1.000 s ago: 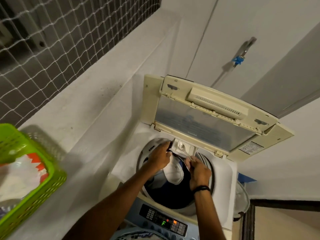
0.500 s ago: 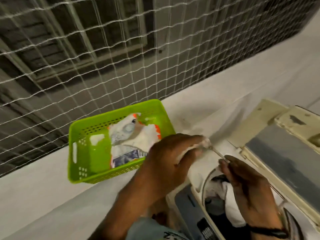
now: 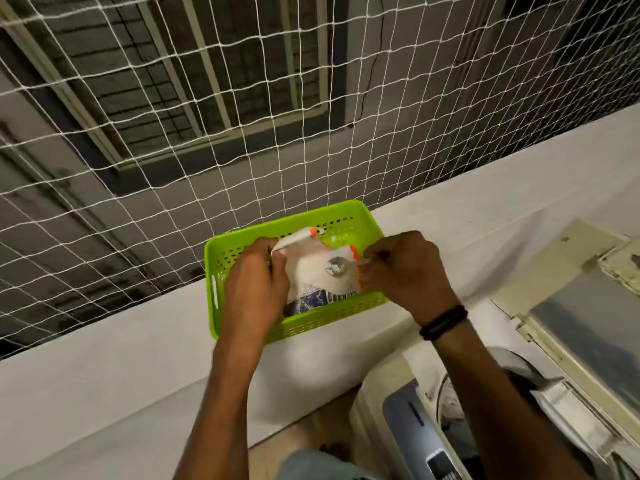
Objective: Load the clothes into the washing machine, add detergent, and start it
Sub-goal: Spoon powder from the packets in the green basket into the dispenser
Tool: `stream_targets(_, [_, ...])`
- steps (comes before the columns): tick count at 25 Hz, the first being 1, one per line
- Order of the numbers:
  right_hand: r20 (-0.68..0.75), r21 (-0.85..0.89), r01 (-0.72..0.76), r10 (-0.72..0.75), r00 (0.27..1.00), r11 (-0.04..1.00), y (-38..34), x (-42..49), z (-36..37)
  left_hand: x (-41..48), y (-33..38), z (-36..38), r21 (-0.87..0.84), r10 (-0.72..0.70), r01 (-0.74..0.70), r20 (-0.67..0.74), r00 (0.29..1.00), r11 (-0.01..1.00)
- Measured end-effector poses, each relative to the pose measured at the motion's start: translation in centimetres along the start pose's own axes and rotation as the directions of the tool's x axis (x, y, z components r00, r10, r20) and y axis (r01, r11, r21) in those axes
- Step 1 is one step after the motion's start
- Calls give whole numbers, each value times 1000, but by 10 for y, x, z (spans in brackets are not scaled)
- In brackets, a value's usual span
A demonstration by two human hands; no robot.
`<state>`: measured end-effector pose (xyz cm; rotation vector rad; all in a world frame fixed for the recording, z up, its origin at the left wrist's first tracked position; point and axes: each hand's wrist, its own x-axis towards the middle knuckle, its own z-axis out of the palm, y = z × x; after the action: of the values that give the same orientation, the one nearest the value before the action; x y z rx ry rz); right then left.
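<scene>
Head | hands (image 3: pixel 256 289): crinkly pouch (image 3: pixel 313 298), metal spoon (image 3: pixel 335 267) | perforated green basket (image 3: pixel 322 325)

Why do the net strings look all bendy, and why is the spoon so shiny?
Head view: the wide-angle lens bows the net lines near the edges. Head view: the spoon bowl glints against the detergent bag in the green basket. Head view: light is dim, and the washing machine at the lower right looks soft and shadowy.

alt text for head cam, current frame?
Over a green basket on a white ledge, the left hand holds a detergent bag open while the right hand holds a metal spoon in its white powder. An open-lidded washing machine sits lower right; netting behind.
</scene>
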<state>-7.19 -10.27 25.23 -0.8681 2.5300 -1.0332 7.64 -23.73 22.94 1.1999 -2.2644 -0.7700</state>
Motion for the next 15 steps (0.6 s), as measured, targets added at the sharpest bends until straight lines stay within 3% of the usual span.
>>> stream_targets(2, [38,-125,-28,33,999,992,-13,4,10,3,-1,-4,-116,-103,108,45,994,987])
stream_targets(5, [79,-75,-95,101,992,993,-19,15,25,11,-12,-3,-284,-182,216,142,973,934])
stream_targets(11, [340,225,-221,136,931,949,-23,35,29,9,-12,-3,-513,-133,190,146,980,837])
stream_targets(15, [483,464,-410,164,860,785,-33,35,27,10,-14,-2,-597,-65,150,161,985,788])
